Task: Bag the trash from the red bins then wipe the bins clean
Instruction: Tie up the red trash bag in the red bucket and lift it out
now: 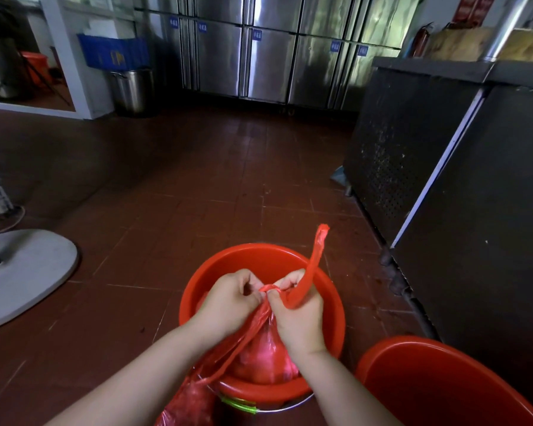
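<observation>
A dim commercial kitchen with a floor (173, 186) of dark red tiles fills the frame. Along the top stands a row of steel fridges (268, 47); their doors carry small blue labels (257, 34) whose writing is too small to read. At the upper left a blue crate (113, 52) sits above a steel pot (132, 92), and a red bucket (35, 64) shows through a doorway further left. A dark steel cabinet (462, 179) runs down the right side. At the left edge rests the round grey base of a stand (28, 272).

At lower centre a red bin (260, 259) stands on the floor, with a filled red plastic bag (266, 361) inside it. Both hands meet above the bag's gathered neck. The left hand (228, 298) has its fingers curled, pinching one twisted strip of the bag. The right hand (300, 318) pinches the other strip (313, 265), which loops over it and sticks up toward the bin's far rim. The two hands are almost touching. Another red bag (185, 404) hangs at the bottom edge, under the left forearm. A second red bin (437, 385) sits just beside the first at the lower right.
</observation>
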Action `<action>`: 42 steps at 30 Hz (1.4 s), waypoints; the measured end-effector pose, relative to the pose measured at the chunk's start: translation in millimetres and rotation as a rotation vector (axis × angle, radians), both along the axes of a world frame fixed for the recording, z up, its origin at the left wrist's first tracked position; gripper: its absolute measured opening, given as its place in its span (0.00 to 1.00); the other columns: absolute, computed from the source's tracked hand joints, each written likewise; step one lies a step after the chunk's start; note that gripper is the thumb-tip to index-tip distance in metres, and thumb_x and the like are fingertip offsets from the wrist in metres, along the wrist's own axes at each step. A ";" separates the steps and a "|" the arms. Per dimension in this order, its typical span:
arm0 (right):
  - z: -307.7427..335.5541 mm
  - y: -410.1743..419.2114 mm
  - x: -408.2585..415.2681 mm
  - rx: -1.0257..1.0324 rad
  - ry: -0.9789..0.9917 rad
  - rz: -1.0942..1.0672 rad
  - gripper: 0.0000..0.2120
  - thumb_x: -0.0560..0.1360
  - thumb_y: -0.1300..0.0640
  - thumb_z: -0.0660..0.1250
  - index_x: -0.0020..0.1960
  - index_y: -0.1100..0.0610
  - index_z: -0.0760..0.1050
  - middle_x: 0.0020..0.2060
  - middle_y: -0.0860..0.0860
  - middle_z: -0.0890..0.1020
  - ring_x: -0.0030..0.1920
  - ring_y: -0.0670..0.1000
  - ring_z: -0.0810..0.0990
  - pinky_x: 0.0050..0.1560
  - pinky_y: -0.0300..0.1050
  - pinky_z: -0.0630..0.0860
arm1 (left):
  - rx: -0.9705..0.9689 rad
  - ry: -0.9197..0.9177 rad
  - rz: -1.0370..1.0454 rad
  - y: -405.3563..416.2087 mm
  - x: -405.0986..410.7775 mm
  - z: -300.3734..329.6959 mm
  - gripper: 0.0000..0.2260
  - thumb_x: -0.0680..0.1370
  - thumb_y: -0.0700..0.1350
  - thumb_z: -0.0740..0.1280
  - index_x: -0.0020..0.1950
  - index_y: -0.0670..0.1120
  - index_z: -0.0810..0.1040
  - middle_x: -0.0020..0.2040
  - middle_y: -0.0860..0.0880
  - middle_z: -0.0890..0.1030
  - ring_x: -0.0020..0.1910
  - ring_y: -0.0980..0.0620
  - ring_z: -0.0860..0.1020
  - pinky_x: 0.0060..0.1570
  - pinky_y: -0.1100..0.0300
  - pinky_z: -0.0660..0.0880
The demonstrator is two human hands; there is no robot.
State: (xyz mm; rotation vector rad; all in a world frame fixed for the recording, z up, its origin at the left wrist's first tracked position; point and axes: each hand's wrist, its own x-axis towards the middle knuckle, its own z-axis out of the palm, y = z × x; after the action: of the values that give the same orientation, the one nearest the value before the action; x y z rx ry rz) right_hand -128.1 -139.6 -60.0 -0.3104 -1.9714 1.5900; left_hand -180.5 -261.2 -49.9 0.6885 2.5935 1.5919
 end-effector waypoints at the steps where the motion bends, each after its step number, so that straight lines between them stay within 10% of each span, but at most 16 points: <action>1: -1.9 -1.3 -0.7 0.039 0.008 -0.048 0.15 0.64 0.64 0.72 0.38 0.47 0.71 0.32 0.47 0.81 0.36 0.49 0.81 0.43 0.48 0.77 | -0.009 0.016 0.022 2.0 0.6 -0.1 0.09 0.72 0.38 0.70 0.36 0.50 0.76 0.36 0.52 0.80 0.37 0.54 0.78 0.40 0.56 0.75; 8: -5.5 4.9 -0.9 0.218 0.033 -0.198 0.07 0.66 0.54 0.68 0.36 0.43 0.72 0.35 0.44 0.80 0.41 0.50 0.81 0.44 0.53 0.78 | 0.033 0.063 -0.039 10.2 11.4 1.0 0.11 0.72 0.38 0.71 0.35 0.50 0.74 0.34 0.54 0.78 0.34 0.64 0.75 0.37 0.70 0.69; 12: -6.9 12.7 0.9 0.342 0.061 -0.207 0.23 0.66 0.67 0.73 0.30 0.43 0.66 0.28 0.41 0.73 0.35 0.37 0.75 0.39 0.29 0.69 | 0.194 -0.174 -0.162 10.9 7.8 4.8 0.05 0.76 0.37 0.66 0.46 0.47 0.74 0.35 0.54 0.73 0.33 0.61 0.70 0.38 0.67 0.67; 19: -8.7 25.7 6.8 0.126 -0.025 0.172 0.14 0.67 0.69 0.72 0.31 0.57 0.71 0.27 0.48 0.75 0.31 0.40 0.73 0.34 0.37 0.70 | 0.130 -0.516 -0.380 2.3 -6.9 8.2 0.04 0.76 0.37 0.67 0.43 0.44 0.78 0.36 0.50 0.77 0.36 0.56 0.73 0.39 0.65 0.71; 24: 5.8 42.8 7.4 -0.016 -0.212 0.430 0.12 0.71 0.69 0.70 0.35 0.55 0.74 0.26 0.47 0.77 0.25 0.43 0.74 0.28 0.36 0.70 | -0.135 -0.210 -0.302 4.6 -14.0 10.7 0.07 0.74 0.38 0.70 0.38 0.48 0.78 0.33 0.54 0.78 0.31 0.65 0.73 0.37 0.69 0.71; 29: 29.7 45.7 3.1 -0.030 -0.235 0.441 0.10 0.76 0.68 0.64 0.37 0.60 0.74 0.23 0.50 0.76 0.21 0.45 0.72 0.21 0.35 0.65 | -0.292 0.363 -0.255 2.9 -5.7 26.3 0.05 0.75 0.40 0.67 0.40 0.47 0.76 0.40 0.52 0.75 0.41 0.53 0.75 0.44 0.58 0.71; 34: 43.2 58.0 -1.8 -0.029 -0.175 0.401 0.11 0.75 0.65 0.65 0.35 0.56 0.76 0.22 0.47 0.75 0.21 0.43 0.70 0.22 0.34 0.66 | -0.541 0.867 -0.214 -21.8 -8.7 53.9 0.08 0.74 0.45 0.59 0.41 0.45 0.75 0.37 0.47 0.74 0.31 0.46 0.76 0.25 0.56 0.71; 42: -0.7 64.6 4.0 -0.054 -0.423 0.363 0.11 0.75 0.63 0.67 0.36 0.54 0.77 0.21 0.50 0.73 0.18 0.46 0.70 0.18 0.35 0.64 | -0.854 0.862 -0.312 -46.3 -0.8 13.0 0.01 0.68 0.44 0.66 0.38 0.48 0.75 0.35 0.51 0.75 0.30 0.52 0.77 0.21 0.60 0.71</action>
State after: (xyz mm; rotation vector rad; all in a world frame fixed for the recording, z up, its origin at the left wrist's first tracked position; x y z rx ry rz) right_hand -124.1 -75.0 -60.7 -0.3481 -2.4151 1.9305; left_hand -181.2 -307.5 -37.0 1.7641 2.9887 -0.0326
